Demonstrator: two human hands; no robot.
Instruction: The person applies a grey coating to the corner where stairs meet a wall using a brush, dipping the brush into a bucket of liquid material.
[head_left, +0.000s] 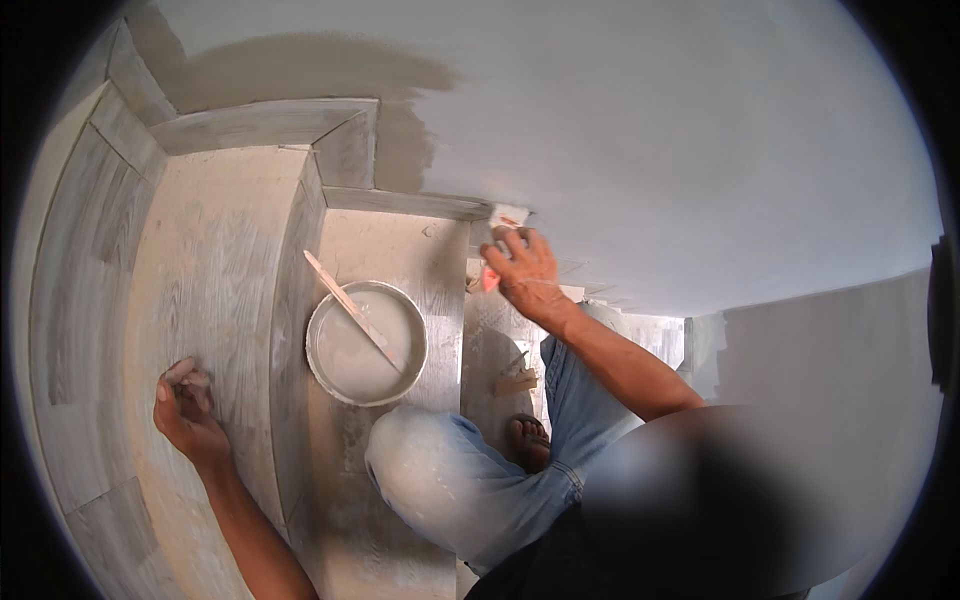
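My right hand (529, 274) grips a scraper or putty knife (491, 279) with a reddish handle; its whitish blade end lies against the wall just above the tile skirting (412, 202). My left hand (191, 420) is over the wood-look stair tread (217, 277), its fingers loosely curled with nothing visible in them; whether it touches the tread I cannot tell. Between my hands a round bucket (367, 388) of grey paste stands on a lower step. A flat stick or long blade (337, 292) leans in the bucket, one end in the paste and the other past the rim.
Grey wall plaster (637, 150) rises beside the steps, with a darker patch (322, 67) above the skirting at upper left. Stair edges drop towards my feet. A small wooden-looking block or tool (516, 382) lies on a lower step near my foot (530, 442). My bent knee is close to the bucket.
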